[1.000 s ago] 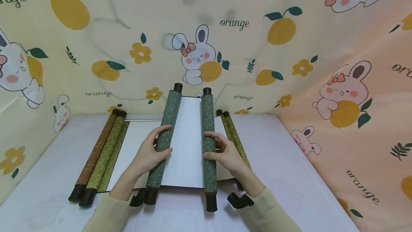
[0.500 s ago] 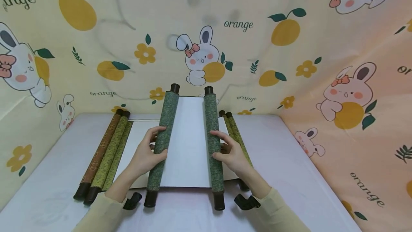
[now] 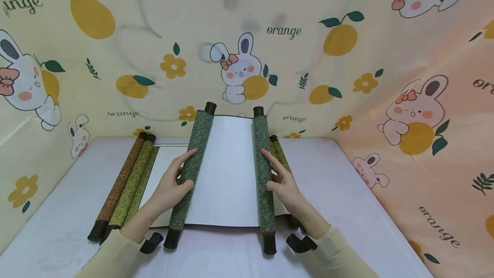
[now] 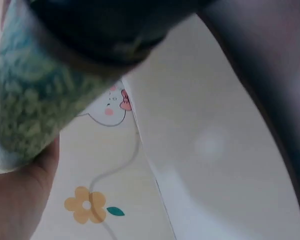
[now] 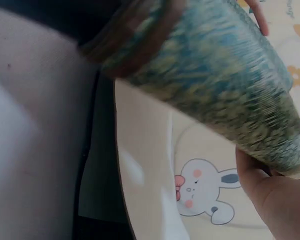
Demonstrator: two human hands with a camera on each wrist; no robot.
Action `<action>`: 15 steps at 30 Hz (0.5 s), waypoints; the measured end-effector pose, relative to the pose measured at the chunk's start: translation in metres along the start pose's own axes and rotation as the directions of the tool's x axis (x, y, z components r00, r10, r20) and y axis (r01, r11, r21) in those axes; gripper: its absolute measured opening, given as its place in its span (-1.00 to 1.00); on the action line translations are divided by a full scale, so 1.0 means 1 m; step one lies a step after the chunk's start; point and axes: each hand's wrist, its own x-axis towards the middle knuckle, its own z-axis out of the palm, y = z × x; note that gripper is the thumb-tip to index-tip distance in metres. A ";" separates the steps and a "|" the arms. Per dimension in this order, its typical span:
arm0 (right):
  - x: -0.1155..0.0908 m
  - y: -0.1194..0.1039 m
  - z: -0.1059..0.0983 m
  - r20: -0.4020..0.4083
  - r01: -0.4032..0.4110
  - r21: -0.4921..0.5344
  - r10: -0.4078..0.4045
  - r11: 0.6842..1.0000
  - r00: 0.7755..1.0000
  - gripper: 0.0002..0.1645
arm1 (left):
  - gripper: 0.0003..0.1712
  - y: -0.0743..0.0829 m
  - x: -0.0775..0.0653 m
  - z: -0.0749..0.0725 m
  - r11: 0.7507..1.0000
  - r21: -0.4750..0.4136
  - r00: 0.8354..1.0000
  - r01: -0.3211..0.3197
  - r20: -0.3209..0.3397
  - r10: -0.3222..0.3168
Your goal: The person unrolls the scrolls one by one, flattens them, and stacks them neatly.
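A hanging scroll with green patterned rollers and black end knobs is partly unrolled, its white paper spread between the rollers. My left hand grips the left roller, thumb and fingers around its outer side. The right roller is held likewise by my right hand. Both rollers stand above another scroll's white sheet. In the left wrist view the roller crosses the upper left; the right wrist view shows the other roller with a thumb under it.
To the left lie a brown roll and yellow-green rolls side by side on the white table. More yellow-green roll shows behind my right hand. A rabbit-and-orange printed cloth hangs at the back and right.
The rollers have moved apart, the right one to the right and the left one slightly left. More white paper shows between them. Both hands keep their grip.
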 end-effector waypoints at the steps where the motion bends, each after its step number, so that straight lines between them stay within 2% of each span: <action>1: 0.000 0.001 0.000 -0.001 -0.003 -0.008 0.003 1.000 1.000 0.08 | -0.05 0.000 0.000 0.001 1.000 -0.007 1.000 0.003 0.003 -0.003; 4: 0.001 0.003 0.001 -0.025 -0.011 -0.072 0.010 0.997 1.000 0.05 | -0.05 0.001 0.001 0.003 1.000 -0.012 1.000 0.008 0.008 -0.008; 8: 0.002 0.006 0.003 -0.088 -0.050 -0.142 0.037 0.989 0.995 0.09 | -0.08 0.017 0.000 0.008 0.999 0.019 1.000 0.029 0.011 -0.029; 10: 0.002 0.007 0.003 -0.107 -0.062 -0.138 0.047 0.988 0.993 0.09 | -0.05 0.027 -0.001 0.009 0.998 0.040 0.999 0.045 0.003 -0.045; 15: -0.004 -0.013 0.008 -0.104 -0.046 -0.170 0.028 0.984 0.994 0.05 | -0.05 0.010 0.001 0.009 0.997 0.074 0.998 0.027 -0.057 -0.023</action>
